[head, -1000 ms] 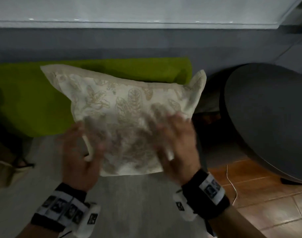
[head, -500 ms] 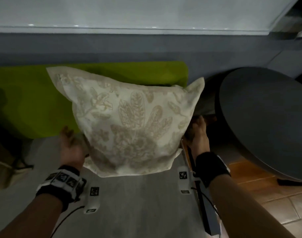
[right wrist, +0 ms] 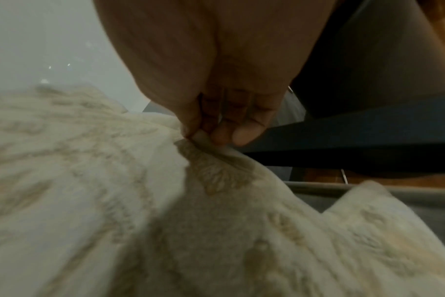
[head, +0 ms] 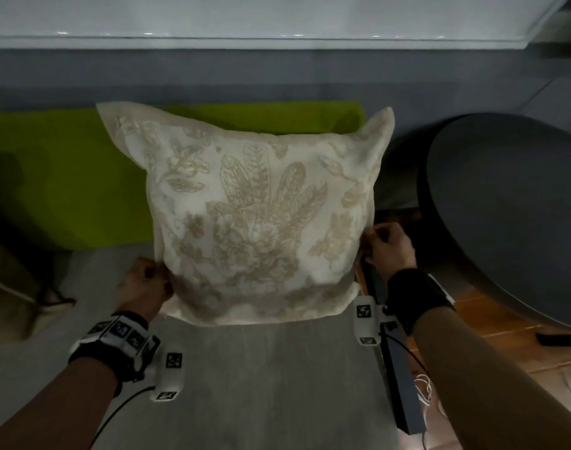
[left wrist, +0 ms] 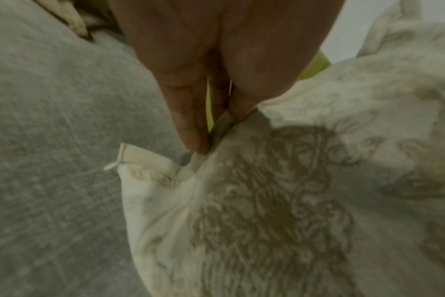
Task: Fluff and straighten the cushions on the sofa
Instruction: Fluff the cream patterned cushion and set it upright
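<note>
Cream cushion (head: 258,219): stood upright at the sofa (head: 271,378) seat's right edge.
Left hand (head: 144,284): flange pinched, lower left.
Right hand (head: 389,245): flange pinched, right edge.

A home sitting room, it seems, though the light is dim: a grey sofa (head: 271,378) carrying a cream floral cushion (head: 254,219) and a lime-green cushion (head: 66,177), a round dark table (head: 511,216) beside it, and a wood-patterned floor (head: 517,362).
</note>
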`<state>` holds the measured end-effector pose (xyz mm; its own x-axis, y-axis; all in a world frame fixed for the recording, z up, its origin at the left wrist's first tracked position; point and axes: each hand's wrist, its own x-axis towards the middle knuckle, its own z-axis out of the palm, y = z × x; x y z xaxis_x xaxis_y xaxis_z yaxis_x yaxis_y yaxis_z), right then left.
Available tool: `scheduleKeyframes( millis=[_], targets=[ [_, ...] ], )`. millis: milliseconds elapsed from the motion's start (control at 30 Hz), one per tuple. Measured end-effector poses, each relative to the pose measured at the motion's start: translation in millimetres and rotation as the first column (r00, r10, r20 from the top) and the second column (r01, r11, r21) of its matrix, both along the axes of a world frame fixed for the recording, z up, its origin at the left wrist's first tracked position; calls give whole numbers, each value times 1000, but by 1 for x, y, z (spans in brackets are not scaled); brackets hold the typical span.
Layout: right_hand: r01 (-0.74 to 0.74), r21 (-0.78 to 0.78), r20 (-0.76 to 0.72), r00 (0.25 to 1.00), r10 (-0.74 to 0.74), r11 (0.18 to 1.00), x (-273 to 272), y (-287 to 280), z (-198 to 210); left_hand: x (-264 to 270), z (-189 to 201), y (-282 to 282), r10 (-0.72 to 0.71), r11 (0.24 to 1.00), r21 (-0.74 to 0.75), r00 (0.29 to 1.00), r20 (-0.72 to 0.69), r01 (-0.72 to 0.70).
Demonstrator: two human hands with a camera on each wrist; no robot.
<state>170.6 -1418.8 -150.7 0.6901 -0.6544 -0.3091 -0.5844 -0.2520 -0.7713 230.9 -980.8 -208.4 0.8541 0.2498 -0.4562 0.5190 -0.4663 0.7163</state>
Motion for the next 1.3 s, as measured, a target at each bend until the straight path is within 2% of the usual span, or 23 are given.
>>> scheduleKeyframes(
  millis=[67,133,200,233,267,300,333,400,433,467,500,533,600,700,767,800,833,900,967,1067,1133,1233,1300],
  targets=[
    [-40,-45,-54,998,38,998,2,-4,0,0,-9,9,-15,1000,10,998,-59,16],
    [-65,-84,-79,995,59,994,-1,8,17,-4,38,-15,-57,994,89,998,10,56],
    [-47,-158,79,995,60,986,-8,26,39,-5,73,-35,-4,980,194,963,271,-51],
    [-47,-228,255,961,107,973,-12,38,57,-8,94,-44,-15,979,186,887,461,-81],
    [-75,-335,418,882,219,939,-14,53,74,-10,114,-54,-86,979,197,767,636,-54],
    [-136,-491,484,779,399,860,-15,68,86,-15,132,-67,-214,970,240,647,732,49],
    [-215,-667,424,678,601,714,-12,81,88,-16,137,-78,-379,925,324,529,759,197],
    [-380,-838,135,550,824,391,0,103,80,-15,134,-107,-710,699,570,324,625,432],
    [-474,-826,4,536,844,305,9,110,75,-11,130,-118,-824,565,679,283,490,469],
    [-546,-792,-102,558,824,271,19,112,74,-1,124,-124,-879,473,745,305,365,470],
    [-597,-745,-172,602,779,297,30,106,71,10,121,-125,-884,436,771,383,269,465],
    [-603,-707,-195,670,717,371,42,97,72,24,116,-122,-851,462,763,467,239,452],
    [-558,-580,-193,802,565,594,67,62,72,48,109,-108,-745,584,692,618,250,424],
    [-286,-406,-48,955,292,868,73,17,78,50,116,-93,-557,756,592,750,357,280],
    [-59,-48,162,985,66,997,62,-4,69,48,113,-83,-230,943,325,849,476,73],
    [11,188,211,976,-52,982,56,-10,62,53,108,-76,-20,996,86,900,434,-20],
    [37,360,225,966,-125,932,52,-14,54,58,106,-71,158,983,-148,925,347,-113],
    [-14,459,224,969,-101,888,49,-16,48,72,101,-61,324,883,-421,919,225,-208],
    [-37,394,260,963,-73,918,53,-16,53,81,104,-60,341,877,-439,898,278,-197],
    [27,268,371,920,-129,963,58,-18,73,80,118,-63,411,837,-524,812,415,-156],
    [24,260,430,892,-138,965,58,-17,81,75,123,-60,427,831,-536,790,440,-150],
    [26,384,438,875,-207,923,45,-12,72,53,107,-44,355,816,-569,866,353,-103],
    [-38,412,378,916,-133,911,21,-11,52,31,85,-29,92,876,-473,934,344,88]
  ],
)
